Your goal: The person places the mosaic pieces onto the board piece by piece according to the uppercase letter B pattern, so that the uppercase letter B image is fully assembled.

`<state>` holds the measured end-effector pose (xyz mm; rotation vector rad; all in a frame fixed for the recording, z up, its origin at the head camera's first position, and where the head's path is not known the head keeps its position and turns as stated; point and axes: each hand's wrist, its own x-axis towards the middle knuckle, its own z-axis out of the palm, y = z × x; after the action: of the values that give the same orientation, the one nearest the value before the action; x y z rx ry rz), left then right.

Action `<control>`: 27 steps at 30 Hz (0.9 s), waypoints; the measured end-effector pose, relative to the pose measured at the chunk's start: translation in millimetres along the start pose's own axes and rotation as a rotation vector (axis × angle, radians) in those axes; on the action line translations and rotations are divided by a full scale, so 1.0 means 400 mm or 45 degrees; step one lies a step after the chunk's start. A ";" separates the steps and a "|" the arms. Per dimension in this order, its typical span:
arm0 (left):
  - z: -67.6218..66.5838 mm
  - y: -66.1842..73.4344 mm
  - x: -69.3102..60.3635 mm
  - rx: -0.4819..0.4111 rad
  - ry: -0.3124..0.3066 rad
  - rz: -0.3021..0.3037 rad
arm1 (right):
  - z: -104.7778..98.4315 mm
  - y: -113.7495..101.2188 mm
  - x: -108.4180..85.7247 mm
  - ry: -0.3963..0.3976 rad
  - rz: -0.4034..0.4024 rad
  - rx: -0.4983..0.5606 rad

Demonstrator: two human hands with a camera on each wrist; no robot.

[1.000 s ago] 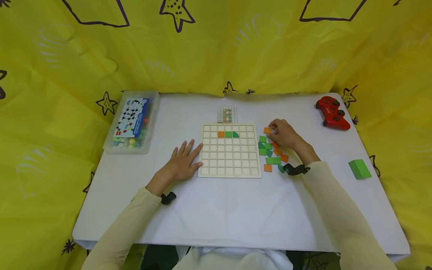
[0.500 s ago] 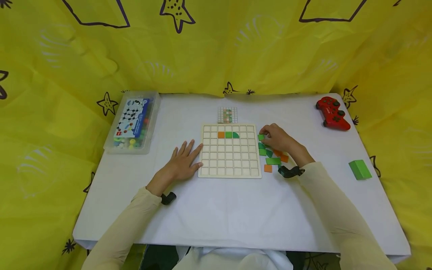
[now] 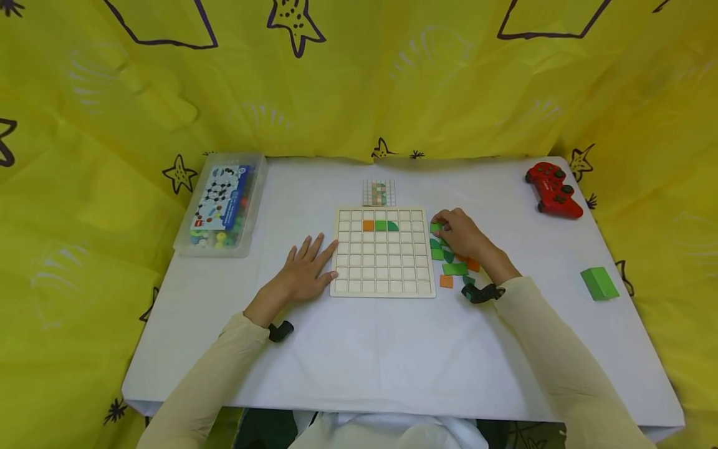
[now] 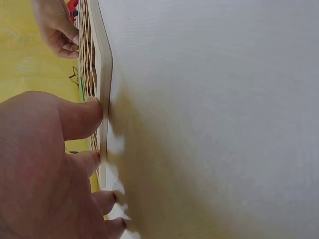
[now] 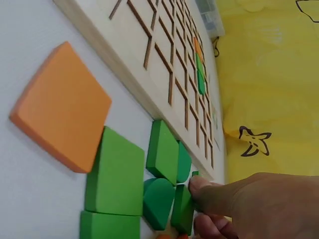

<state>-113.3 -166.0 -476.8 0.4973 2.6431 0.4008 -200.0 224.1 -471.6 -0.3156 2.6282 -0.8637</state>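
Moved since 1.0 s ago: right hand (image 3: 464, 232), from an orange piece at the far end of the pile to a green tile (image 3: 435, 228), just off the right edge of the grid board (image 3: 381, 266). Unchanged in place: left hand (image 3: 303, 274), flat at the board's left side.

Right grip: thumb and fingertips drawn together, green tile pinched between. Around it, spread loosely along the board: dark green quarter-round (image 3: 449, 256), more green pieces partly covered by fingers, 2 green squares (image 3: 450, 269) set edge to edge, orange square (image 3: 446, 282) at the near end, orange piece (image 3: 473, 265) near the wrist. Full count under the palm not tellable.

Left grip: fingers spread, nothing held. Thumb and forefinger touching the board edge, other fingertips on the desk (image 3: 348, 362).

On the board, 2nd row from the far side, columns 3 to 5, left to right: orange inset (image 3: 368, 226), green inset (image 3: 381, 226), dark green inset (image 3: 392, 226) with a rounded corner. Just beyond the far edge: small pattern card (image 3: 379, 193).

Farther out: clear lidded box (image 3: 259, 187) at far left, coloured pieces inside; red game controller (image 3: 554, 190) at far right; green block (image 3: 599, 284) nearer on the right. Behind and to both sides: yellow sheet (image 3: 336, 93) with dark-outlined stars.
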 end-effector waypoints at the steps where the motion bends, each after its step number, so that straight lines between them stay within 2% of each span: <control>1: 0.003 -0.001 0.000 0.000 0.002 0.000 | -0.001 -0.003 -0.001 0.013 0.007 0.008; 5: 0.010 -0.004 0.001 -0.005 0.012 -0.002 | -0.005 -0.022 0.002 0.076 0.012 0.030; 9: 0.010 -0.005 0.002 -0.006 0.013 -0.006 | 0.009 -0.059 0.015 0.083 -0.065 0.056; 17: 0.007 -0.004 0.002 -0.010 0.006 -0.001 | 0.091 -0.163 0.039 -0.004 -0.230 0.118; 27: 0.010 -0.005 0.003 -0.012 0.006 -0.006 | 0.170 -0.229 0.061 -0.011 -0.340 0.093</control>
<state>-113.0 -166.6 -481.2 0.4874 2.6455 0.4129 -186.2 108.3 -473.3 -0.6607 2.5763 -1.0359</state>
